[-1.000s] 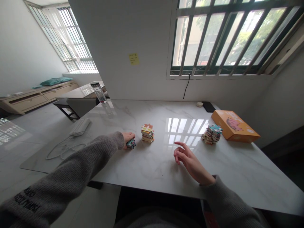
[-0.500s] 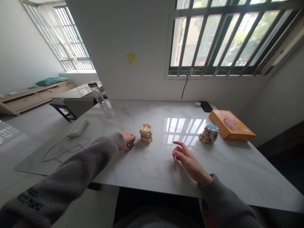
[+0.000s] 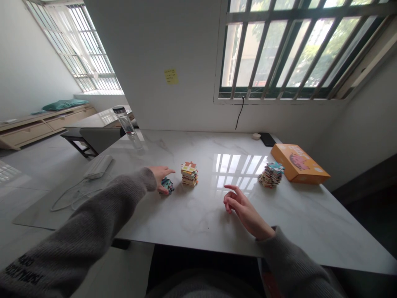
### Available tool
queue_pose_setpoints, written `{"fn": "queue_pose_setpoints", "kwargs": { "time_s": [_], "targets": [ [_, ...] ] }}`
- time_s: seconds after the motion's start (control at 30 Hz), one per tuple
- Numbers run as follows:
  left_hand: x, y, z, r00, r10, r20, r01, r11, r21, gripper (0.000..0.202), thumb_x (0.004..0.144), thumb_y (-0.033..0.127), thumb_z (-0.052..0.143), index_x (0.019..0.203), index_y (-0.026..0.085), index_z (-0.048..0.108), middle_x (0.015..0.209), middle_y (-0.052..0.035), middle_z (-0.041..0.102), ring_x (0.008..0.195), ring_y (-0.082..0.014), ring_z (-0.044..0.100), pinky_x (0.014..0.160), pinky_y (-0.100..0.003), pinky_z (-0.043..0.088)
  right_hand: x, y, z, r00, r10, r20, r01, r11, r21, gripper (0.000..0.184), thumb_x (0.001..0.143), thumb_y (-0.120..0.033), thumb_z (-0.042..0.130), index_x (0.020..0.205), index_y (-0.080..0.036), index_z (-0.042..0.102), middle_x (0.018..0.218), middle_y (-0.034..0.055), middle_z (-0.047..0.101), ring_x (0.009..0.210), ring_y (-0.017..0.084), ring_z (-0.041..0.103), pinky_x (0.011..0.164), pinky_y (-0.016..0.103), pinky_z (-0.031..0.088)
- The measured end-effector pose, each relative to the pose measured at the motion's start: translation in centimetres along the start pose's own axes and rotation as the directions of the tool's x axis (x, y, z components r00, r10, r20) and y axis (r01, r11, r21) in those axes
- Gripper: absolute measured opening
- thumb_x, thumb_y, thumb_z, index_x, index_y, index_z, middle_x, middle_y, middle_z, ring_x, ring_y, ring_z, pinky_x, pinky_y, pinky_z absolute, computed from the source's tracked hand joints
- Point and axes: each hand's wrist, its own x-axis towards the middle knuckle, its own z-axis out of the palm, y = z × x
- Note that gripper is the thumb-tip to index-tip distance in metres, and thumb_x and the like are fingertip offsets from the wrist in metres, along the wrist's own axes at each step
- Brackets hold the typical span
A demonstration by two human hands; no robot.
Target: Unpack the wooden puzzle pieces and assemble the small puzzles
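Observation:
My left hand point(image 3: 161, 174) is at a short stack of teal and dark jigsaw puzzle pieces point(image 3: 167, 186) on the table. Its fingers and thumb are spread around the stack's far and near sides, and the palm hides part of the pieces. Just right of it stands a taller stack of puzzle pieces point(image 3: 189, 174) with a brown and yellow piece on top. My right hand point(image 3: 242, 207) hovers over or rests on the marble tabletop, index finger out and the others loosely bent, holding nothing. A third puzzle stack point(image 3: 271, 174), blue on top, sits farther right.
An orange box point(image 3: 300, 163) lies at the right beside the third stack. A black phone-like slab point(image 3: 267, 139) and a small white case point(image 3: 256, 136) lie at the back. On the left are a glass bottle point(image 3: 124, 120) and a white power strip point(image 3: 98, 167) with its cable.
My left hand has loosened from the teal puzzle pieces; its fingers have spread and lifted, so more of that stack shows. My right hand keeps its pose. The view has shifted slightly.

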Motion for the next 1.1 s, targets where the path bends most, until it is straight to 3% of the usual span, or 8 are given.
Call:
{"fn": "queue_pose_setpoints", "kwargs": {
  "time_s": [0.13, 0.23, 0.37, 0.53, 0.67, 0.77, 1.0, 1.1],
  "targets": [
    [-2.1, 0.2, -3.5, 0.969, 0.060, -0.241, -0.073, 0.996, -0.045, 0.064, 0.078, 0.055, 0.067, 0.131, 0.019, 0.057, 0.117, -0.0108, 0.067, 0.110, -0.0276, 0.062, 0.100, -0.037, 0.046, 0.0, 0.0, 0.0, 1.000, -0.001, 0.008, 0.001, 0.999, -0.033, 0.038, 0.087, -0.038, 0.064, 0.120, -0.025, 0.052, 0.079, -0.0027, 0.054, 0.066, 0.013, 0.048, 0.063, 0.029, 0.039],
    [-3.3, 2.8, -4.8, 0.882, 0.171, -0.440, -0.229, 0.970, -0.082, 0.043, 0.089, 0.048, 0.057, 0.120, 0.019, 0.062, 0.106, -0.0073, 0.069, 0.100, -0.0220, 0.064, 0.094, -0.034, 0.049, 0.0, 0.1, -0.1, 0.999, -0.010, 0.033, 0.014, 0.995, -0.104, 0.033, 0.088, -0.038, 0.062, 0.117, -0.024, 0.054, 0.079, -0.0026, 0.053, 0.066, 0.013, 0.048, 0.064, 0.030, 0.040],
    [-3.4, 8.3, -3.4, 0.680, 0.375, -0.630, -0.513, 0.858, -0.043, 0.021, 0.097, 0.031, 0.049, 0.103, 0.020, 0.066, 0.100, -0.0064, 0.070, 0.097, -0.0197, 0.063, 0.093, -0.034, 0.050, 0.1, 0.5, -0.3, 0.996, -0.069, 0.065, 0.085, 0.955, -0.285, 0.025, 0.091, -0.037, 0.058, 0.113, -0.023, 0.058, 0.079, -0.0015, 0.053, 0.069, 0.014, 0.049, 0.065, 0.030, 0.041],
    [-1.0, 13.6, 0.8, 0.493, 0.405, -0.770, -0.637, 0.770, -0.003, 0.016, 0.094, 0.019, 0.050, 0.091, 0.020, 0.066, 0.083, -0.0061, 0.068, 0.080, -0.0188, 0.061, 0.077, -0.034, 0.055, 0.1, 1.1, -0.1, 0.980, -0.155, 0.127, 0.199, 0.830, -0.521, 0.019, 0.094, -0.031, 0.054, 0.109, -0.024, 0.062, 0.078, -0.0001, 0.057, 0.070, 0.016, 0.051, 0.065, 0.030, 0.041],
    [0.7, 14.8, 4.2, 0.435, 0.337, -0.835, -0.596, 0.803, 0.014, 0.019, 0.089, 0.013, 0.050, 0.094, 0.021, 0.067, 0.083, -0.0070, 0.069, 0.080, -0.0204, 0.060, 0.077, -0.038, 0.055, 0.3, 1.1, 0.0, 0.966, -0.164, 0.202, 0.253, 0.772, -0.583, 0.017, 0.093, -0.027, 0.052, 0.105, -0.023, 0.064, 0.076, -0.0009, 0.057, 0.066, 0.014, 0.049, 0.065, 0.029, 0.041],
    [1.1, 14.7, 5.8, 0.348, 0.251, -0.903, -0.556, 0.831, 0.016, 0.021, 0.085, 0.011, 0.052, 0.095, 0.023, 0.065, 0.083, -0.0059, 0.067, 0.079, -0.0204, 0.059, 0.073, -0.038, 0.055, 0.6, 1.1, 0.0, 0.960, -0.164, 0.228, 0.270, 0.763, -0.588, 0.017, 0.093, -0.027, 0.052, 0.103, -0.024, 0.065, 0.075, -0.0008, 0.058, 0.065, 0.014, 0.049, 0.064, 0.029, 0.041],
    [0.9, 14.4, 6.0, 0.109, -0.163, -0.981, -0.398, 0.897, -0.193, 0.028, 0.085, 0.015, 0.054, 0.112, 0.023, 0.055, 0.106, -0.0100, 0.059, 0.099, -0.0247, 0.058, 0.087, -0.045, 0.054, 2.0, 1.1, -0.3, 0.966, -0.100, 0.238, 0.220, 0.800, -0.558, 0.022, 0.092, -0.027, 0.053, 0.112, -0.023, 0.062, 0.076, -0.0016, 0.057, 0.064, 0.013, 0.049, 0.062, 0.028, 0.040],
    [1.1, 14.0, 5.9, 0.067, -0.294, -0.954, -0.345, 0.890, -0.298, 0.030, 0.088, 0.021, 0.051, 0.117, 0.022, 0.050, 0.113, -0.0117, 0.054, 0.107, -0.0267, 0.055, 0.093, -0.048, 0.052, 3.1, 1.2, -0.4, 0.962, -0.086, 0.261, 0.221, 0.806, -0.549, 0.028, 0.090, -0.025, 0.055, 0.118, -0.024, 0.058, 0.079, -0.0014, 0.059, 0.066, 0.014, 0.051, 0.064, 0.028, 0.041]
  ]
}}
